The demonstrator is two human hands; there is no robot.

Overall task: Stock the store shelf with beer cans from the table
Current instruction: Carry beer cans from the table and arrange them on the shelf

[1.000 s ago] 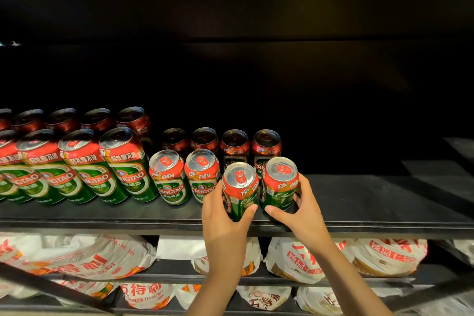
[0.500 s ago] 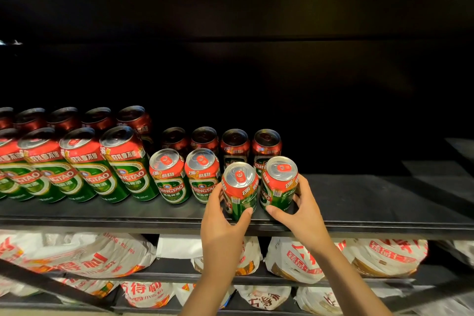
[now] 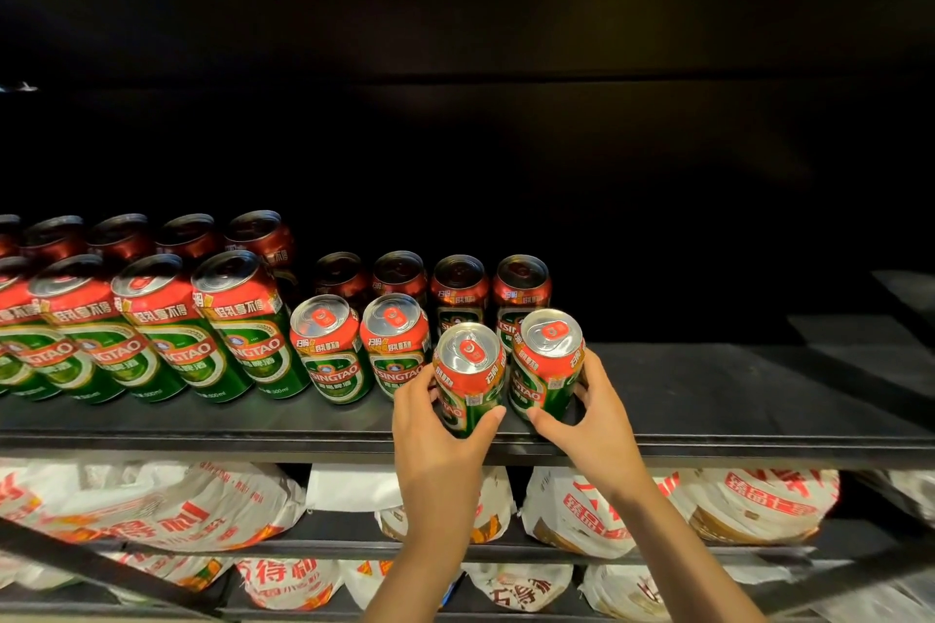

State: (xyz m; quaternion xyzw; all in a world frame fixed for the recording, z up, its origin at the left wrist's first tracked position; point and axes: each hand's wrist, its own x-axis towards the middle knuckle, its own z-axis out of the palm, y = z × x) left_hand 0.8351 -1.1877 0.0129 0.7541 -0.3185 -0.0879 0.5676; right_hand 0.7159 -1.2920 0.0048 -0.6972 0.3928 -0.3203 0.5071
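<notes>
Head view: we take the shelf (image 3: 708, 400) as our landmark and read along it from its left end. There a block of tall green-and-red cans (image 3: 152, 334) stands in rows, with darker cans behind them deep in the shelf. Further right along the front sit two short cans (image 3: 364, 349), upright and side by side, with a back row of four short cans (image 3: 458, 291) behind.

Next comes our left hand (image 3: 445, 435), its grip curled round a short can (image 3: 468, 377) near the shelf's front edge, thumb on the right flank. Just beside it our right hand (image 3: 592, 420) wraps its grip round the neighbouring can (image 3: 546, 359). The two held cans touch or nearly touch.

Against a second ago, both cans have crept slightly deeper onto the shelf and the left hand has slid a little lower on its can; otherwise little has moved. We judge this pair to be seated in line with the front row, so the step in hand is nearly finished and release should follow.

Right of our hands the shelf runs on dark and bare. Below the shelf lie white printed bags (image 3: 683, 506). The tabletop with the remaining stock is out of view.
</notes>
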